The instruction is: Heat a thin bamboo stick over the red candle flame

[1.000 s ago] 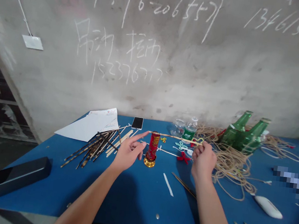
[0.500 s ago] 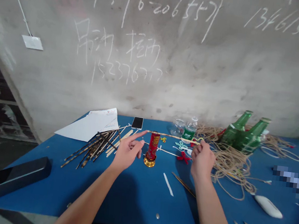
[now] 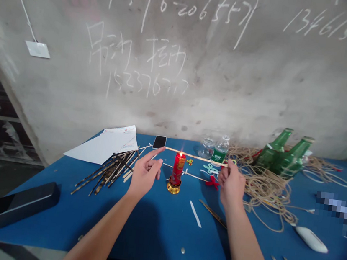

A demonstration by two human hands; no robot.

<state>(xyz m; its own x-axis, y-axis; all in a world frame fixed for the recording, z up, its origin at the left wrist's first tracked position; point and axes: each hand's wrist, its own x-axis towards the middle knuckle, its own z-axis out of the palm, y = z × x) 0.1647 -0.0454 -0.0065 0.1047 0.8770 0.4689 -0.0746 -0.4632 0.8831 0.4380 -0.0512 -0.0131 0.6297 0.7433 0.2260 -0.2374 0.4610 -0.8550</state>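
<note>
Left of the lit red candle (image 3: 178, 169), a loose heap of dark-striped bamboo sticks (image 3: 105, 172). Left hand (image 3: 144, 176) released, index finger raised just beside the tip of a thin wooden strip (image 3: 195, 156), level with the flame. Right of the candle, right hand (image 3: 231, 185) pinching the strip's far end, beside coiled coarse twine (image 3: 267, 188).

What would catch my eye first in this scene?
A lit red candle sits mid-table on a gold stand, with a thin wooden strip held above its flame, running from the right hand toward the left hand. Back right, two green glass bottles rise from tangled twine; chalked numbers cover the concrete wall.
</note>
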